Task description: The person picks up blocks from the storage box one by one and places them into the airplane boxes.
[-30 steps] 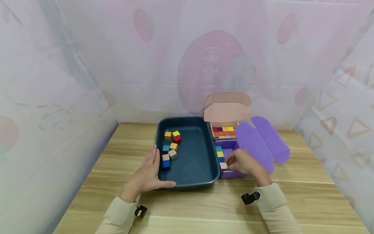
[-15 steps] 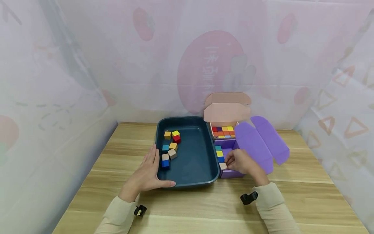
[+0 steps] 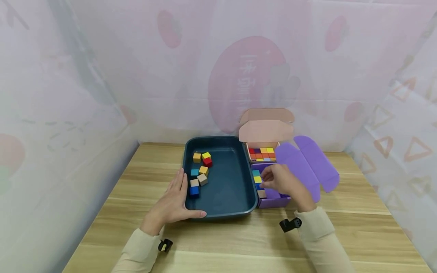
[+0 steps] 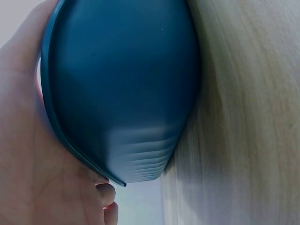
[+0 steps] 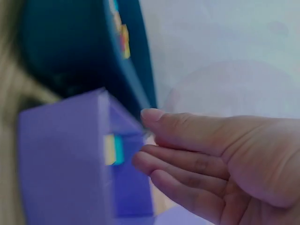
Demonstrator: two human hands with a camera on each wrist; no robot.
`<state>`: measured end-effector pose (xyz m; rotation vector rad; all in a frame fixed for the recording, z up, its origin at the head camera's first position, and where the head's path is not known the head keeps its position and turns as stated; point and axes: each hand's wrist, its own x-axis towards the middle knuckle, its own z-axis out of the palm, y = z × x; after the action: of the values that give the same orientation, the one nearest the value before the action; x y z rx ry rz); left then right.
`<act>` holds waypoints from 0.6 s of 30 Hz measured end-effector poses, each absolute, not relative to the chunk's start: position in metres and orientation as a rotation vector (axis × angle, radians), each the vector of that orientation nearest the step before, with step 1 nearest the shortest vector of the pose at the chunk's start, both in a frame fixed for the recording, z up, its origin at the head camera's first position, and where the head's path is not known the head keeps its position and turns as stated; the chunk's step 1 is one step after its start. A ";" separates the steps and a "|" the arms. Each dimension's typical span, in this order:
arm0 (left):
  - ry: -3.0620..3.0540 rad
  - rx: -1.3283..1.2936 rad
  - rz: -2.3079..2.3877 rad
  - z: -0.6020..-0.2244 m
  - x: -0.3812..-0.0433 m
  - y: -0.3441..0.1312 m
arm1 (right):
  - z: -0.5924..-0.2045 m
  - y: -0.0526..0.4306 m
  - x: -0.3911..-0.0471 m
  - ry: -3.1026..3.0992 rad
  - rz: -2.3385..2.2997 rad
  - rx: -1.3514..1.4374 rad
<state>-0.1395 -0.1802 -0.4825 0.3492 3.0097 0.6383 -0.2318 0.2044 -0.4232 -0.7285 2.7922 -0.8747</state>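
Note:
My left hand (image 3: 169, 201) rests on the near left corner of a dark teal tray (image 3: 230, 182), fingers straight along its left side and thumb on the front rim. Loose cubes lie at the tray's left, among them a red cube (image 3: 207, 162) and a blue cube (image 3: 194, 192). Over an open purple box (image 3: 274, 203), my right hand (image 3: 282, 182) holds nothing, its fingers loosely bent. A column of cubes runs down the box's left side: teal, a yellow cube (image 3: 257, 179), blue, and a plain wooden cube (image 3: 261, 194) nearest the front. The right wrist view shows the fingertips above the box wall.
Behind the purple box stands an open pale pink box (image 3: 266, 131) filled with coloured cubes. The purple lid (image 3: 307, 167) is folded out to the right. Everything sits on a wooden table (image 3: 218, 242) with a printed curtain behind.
My right hand has let go of the plain wooden cube at the front of the purple box and risen up and away from it. The left hand stays on the tray.

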 end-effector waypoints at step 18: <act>3.002 0.331 0.613 -0.479 -0.140 -0.177 | -0.387 0.103 -0.255 2.744 -0.844 -0.900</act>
<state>-0.1399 -0.1774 -0.4789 0.3309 3.0019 0.6133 -0.2549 0.1027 -0.3872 -0.8996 2.7437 -0.8443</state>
